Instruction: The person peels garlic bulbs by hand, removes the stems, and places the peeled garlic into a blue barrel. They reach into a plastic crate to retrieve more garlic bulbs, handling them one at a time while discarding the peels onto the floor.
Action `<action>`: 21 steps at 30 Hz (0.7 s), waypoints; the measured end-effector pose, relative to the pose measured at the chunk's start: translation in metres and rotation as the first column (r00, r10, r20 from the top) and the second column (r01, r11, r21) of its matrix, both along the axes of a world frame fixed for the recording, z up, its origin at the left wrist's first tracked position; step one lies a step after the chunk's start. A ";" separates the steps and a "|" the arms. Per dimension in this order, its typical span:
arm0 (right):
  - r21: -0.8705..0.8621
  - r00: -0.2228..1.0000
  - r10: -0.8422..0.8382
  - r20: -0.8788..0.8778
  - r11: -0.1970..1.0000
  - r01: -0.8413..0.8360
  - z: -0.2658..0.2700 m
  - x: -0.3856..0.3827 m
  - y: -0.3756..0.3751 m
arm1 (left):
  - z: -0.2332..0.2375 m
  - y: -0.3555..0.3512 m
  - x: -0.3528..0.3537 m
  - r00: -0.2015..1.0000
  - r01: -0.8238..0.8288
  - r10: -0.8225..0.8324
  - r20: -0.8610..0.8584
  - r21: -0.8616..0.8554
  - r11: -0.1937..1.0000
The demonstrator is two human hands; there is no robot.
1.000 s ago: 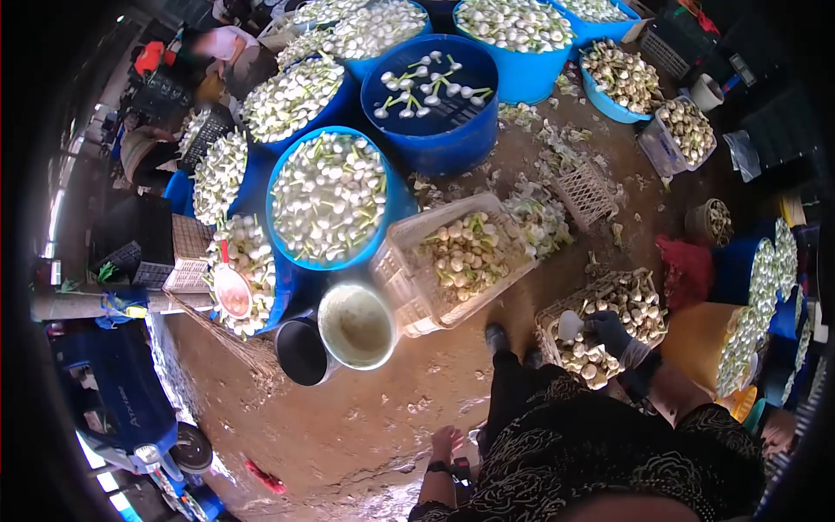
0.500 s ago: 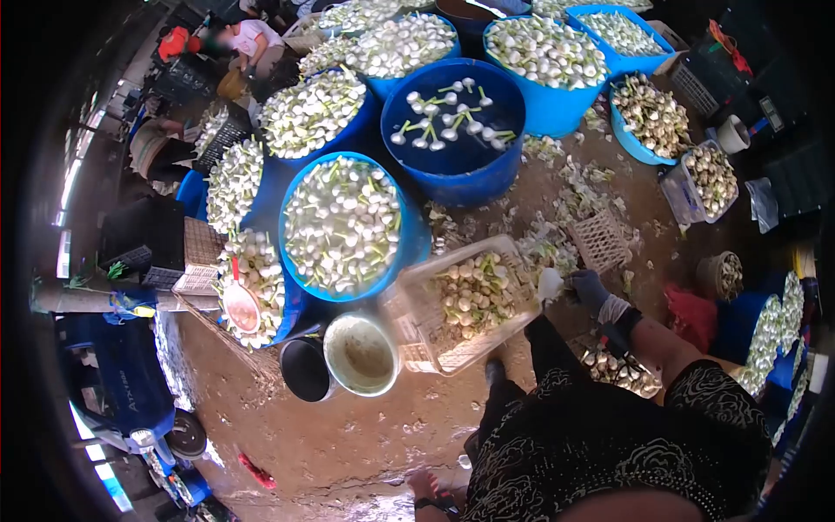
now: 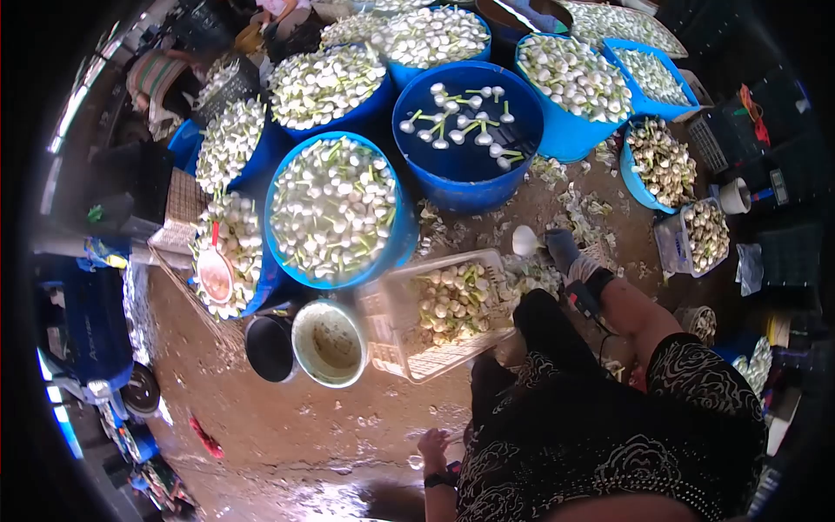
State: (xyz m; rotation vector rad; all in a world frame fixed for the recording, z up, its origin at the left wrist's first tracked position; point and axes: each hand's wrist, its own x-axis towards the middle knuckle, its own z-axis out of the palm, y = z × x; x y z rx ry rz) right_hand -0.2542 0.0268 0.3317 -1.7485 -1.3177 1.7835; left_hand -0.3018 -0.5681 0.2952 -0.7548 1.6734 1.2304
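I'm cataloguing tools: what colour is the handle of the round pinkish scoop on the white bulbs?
The handle of that scoop is red, seen best in the head view.

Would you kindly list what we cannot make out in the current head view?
- Head view: what the white thing at the right hand is; too small and blurred.
- Head view: whether the left hand grips anything; too small.
- Head view: what the black bucket holds, if anything; its inside is dark.
- Head view: the head of the person in pink; cut off by the top edge.
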 end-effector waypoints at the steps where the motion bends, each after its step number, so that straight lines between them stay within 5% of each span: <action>1: 0.074 1.000 0.015 0.004 0.997 -0.016 -0.002 -0.010 0.021 | 0.005 0.017 0.000 1.000 -0.031 0.031 -0.006 -0.009 0.999; 3: 0.113 1.000 -0.017 -0.011 0.993 0.019 -0.001 -0.040 0.058 | -0.004 0.039 0.004 0.997 -0.068 0.066 -0.038 -0.038 0.997; 4: 0.119 0.992 0.117 -0.056 0.987 -0.109 -0.010 -0.051 0.085 | 0.000 0.051 0.005 0.995 -0.092 0.091 -0.051 -0.032 0.995; 6: 0.050 0.992 0.121 -0.034 0.992 -0.119 -0.037 -0.077 0.139 | -0.006 0.077 0.016 0.963 -0.267 0.262 -0.064 -0.097 0.959; 7: -0.002 0.966 0.194 -0.171 0.980 -0.197 -0.048 -0.088 0.165 | -0.011 0.089 0.028 0.932 -0.362 0.355 -0.076 -0.128 0.923; 10: -0.027 0.966 0.246 -0.075 0.968 -0.249 -0.100 -0.122 0.240 | -0.024 0.133 0.086 0.804 -0.594 0.585 -0.109 -0.192 0.781; 11: -0.077 0.962 0.259 -0.082 0.961 -0.266 -0.132 -0.121 0.265 | -0.042 0.135 0.118 0.781 -0.624 0.623 -0.035 -0.010 0.782; 13: -0.062 0.969 0.246 -0.028 0.967 -0.248 -0.124 -0.143 0.269 | -0.020 0.214 0.120 0.693 -0.707 0.721 0.011 -0.181 0.683; 17: -0.186 0.948 0.316 -0.034 0.930 -0.317 -0.175 -0.137 0.271 | -0.046 0.311 0.117 0.753 -0.657 0.654 0.070 0.028 0.753; 19: -0.420 0.812 0.487 -0.322 0.695 -0.583 -0.192 -0.129 0.245 | -0.059 0.348 0.097 0.733 -0.679 0.678 0.061 0.117 0.724; 21: -0.179 0.611 0.780 0.133 0.626 -0.759 -0.136 -0.137 0.146 | -0.085 0.377 0.084 0.749 -0.657 0.661 0.049 0.186 0.731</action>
